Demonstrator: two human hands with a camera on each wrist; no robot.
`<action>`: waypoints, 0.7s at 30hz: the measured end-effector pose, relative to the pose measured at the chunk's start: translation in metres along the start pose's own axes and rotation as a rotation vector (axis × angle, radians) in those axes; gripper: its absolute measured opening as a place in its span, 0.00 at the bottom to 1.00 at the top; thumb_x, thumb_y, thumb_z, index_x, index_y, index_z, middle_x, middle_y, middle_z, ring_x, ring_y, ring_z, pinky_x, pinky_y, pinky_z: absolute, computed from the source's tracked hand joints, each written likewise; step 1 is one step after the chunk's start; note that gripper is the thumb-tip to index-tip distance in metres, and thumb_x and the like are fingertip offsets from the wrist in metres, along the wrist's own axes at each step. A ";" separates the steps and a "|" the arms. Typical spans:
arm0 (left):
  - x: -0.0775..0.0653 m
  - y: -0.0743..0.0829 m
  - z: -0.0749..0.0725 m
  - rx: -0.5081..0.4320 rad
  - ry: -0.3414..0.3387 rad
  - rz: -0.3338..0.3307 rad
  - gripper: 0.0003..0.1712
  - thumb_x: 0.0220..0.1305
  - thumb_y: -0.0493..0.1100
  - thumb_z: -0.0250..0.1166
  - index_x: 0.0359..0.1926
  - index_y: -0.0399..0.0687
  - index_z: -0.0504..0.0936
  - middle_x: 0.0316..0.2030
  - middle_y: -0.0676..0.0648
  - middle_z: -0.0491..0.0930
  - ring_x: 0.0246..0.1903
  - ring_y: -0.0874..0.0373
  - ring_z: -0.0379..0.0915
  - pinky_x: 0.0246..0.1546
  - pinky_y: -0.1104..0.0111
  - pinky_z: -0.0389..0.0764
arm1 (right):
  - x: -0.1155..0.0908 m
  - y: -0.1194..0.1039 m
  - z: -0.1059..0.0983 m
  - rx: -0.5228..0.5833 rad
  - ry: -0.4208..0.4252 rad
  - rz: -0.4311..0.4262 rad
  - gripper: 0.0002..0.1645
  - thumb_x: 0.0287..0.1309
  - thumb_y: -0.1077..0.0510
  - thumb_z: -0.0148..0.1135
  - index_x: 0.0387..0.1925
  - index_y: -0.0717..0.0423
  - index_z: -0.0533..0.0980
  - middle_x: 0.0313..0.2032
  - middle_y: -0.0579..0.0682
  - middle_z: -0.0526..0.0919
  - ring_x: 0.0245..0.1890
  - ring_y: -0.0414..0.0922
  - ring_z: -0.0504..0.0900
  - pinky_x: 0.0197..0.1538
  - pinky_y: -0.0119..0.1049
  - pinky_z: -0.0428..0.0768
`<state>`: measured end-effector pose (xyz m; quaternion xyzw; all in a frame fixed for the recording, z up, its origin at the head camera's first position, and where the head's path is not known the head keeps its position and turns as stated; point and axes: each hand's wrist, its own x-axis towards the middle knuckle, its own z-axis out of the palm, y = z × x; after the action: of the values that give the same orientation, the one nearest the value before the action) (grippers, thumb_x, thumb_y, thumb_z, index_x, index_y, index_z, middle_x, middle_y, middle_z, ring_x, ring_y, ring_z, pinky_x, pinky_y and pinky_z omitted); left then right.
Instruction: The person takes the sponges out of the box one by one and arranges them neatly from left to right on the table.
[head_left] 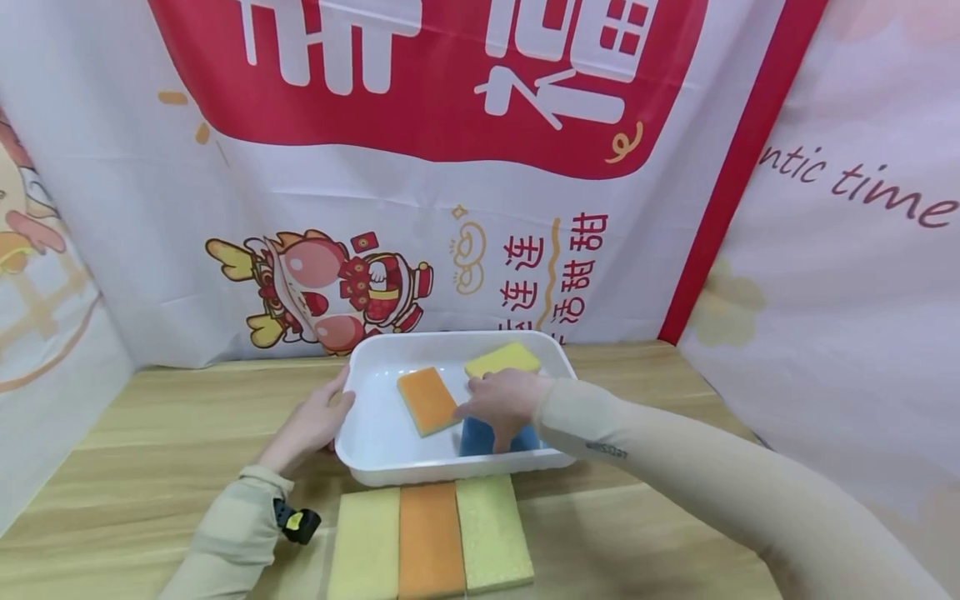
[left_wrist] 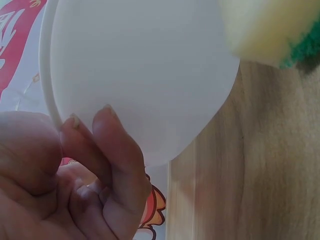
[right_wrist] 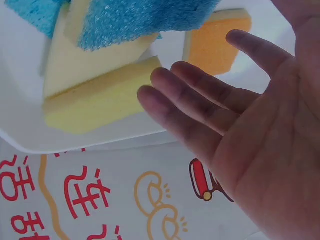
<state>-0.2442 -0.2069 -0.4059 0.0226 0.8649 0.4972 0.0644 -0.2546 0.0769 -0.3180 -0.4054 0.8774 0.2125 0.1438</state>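
Observation:
A white plastic basin [head_left: 397, 475] stands on the table, with an orange sponge [head_left: 427, 402], a yellow sponge [head_left: 502, 358] and a blue sponge [head_left: 477, 437] inside. At its left end my left hand [head_left: 318, 417] grips the rim; the left wrist view has those fingers [left_wrist: 117, 155] against the white wall. My right hand [head_left: 504, 402] reaches in over the blue sponge, between the orange and yellow ones. Seen from the right wrist, its fingers [right_wrist: 192, 107] extend with nothing held, fingertips near the yellow sponge [right_wrist: 100, 97]. Blue scouring surfaces [right_wrist: 145, 22] show above it.
In front of the basin lie a yellow sponge [head_left: 366, 546], an orange sponge [head_left: 432, 542] and another yellow sponge [head_left: 495, 533], side by side on the wooden table [head_left: 622, 533]. Behind the basin hangs a printed red and white cloth [head_left: 450, 192]. Another cloth [head_left: 840, 275] hangs at the right.

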 end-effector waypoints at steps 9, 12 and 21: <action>-0.002 0.002 0.000 0.004 0.005 -0.021 0.35 0.79 0.51 0.44 0.79 0.56 0.42 0.63 0.24 0.61 0.23 0.51 0.80 0.22 0.55 0.82 | 0.011 0.005 0.011 -0.127 0.060 -0.050 0.43 0.42 0.33 0.76 0.62 0.37 0.76 0.50 0.45 0.77 0.41 0.41 0.75 0.43 0.36 0.79; -0.003 0.001 0.000 0.002 0.007 -0.027 0.35 0.79 0.51 0.44 0.79 0.57 0.42 0.61 0.24 0.63 0.23 0.51 0.79 0.23 0.55 0.82 | 0.013 0.005 0.017 -0.167 0.090 -0.064 0.42 0.42 0.31 0.75 0.61 0.37 0.76 0.47 0.45 0.77 0.37 0.41 0.75 0.40 0.35 0.80; 0.001 0.001 0.002 -0.013 0.005 -0.026 0.34 0.79 0.51 0.43 0.79 0.58 0.42 0.59 0.25 0.66 0.23 0.49 0.80 0.22 0.56 0.82 | 0.018 0.005 0.027 -0.187 0.094 -0.132 0.33 0.46 0.42 0.77 0.56 0.36 0.78 0.37 0.42 0.77 0.33 0.39 0.73 0.32 0.33 0.77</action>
<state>-0.2453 -0.2045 -0.4057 0.0095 0.8619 0.5022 0.0690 -0.2677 0.0817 -0.3475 -0.4836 0.8309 0.2640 0.0778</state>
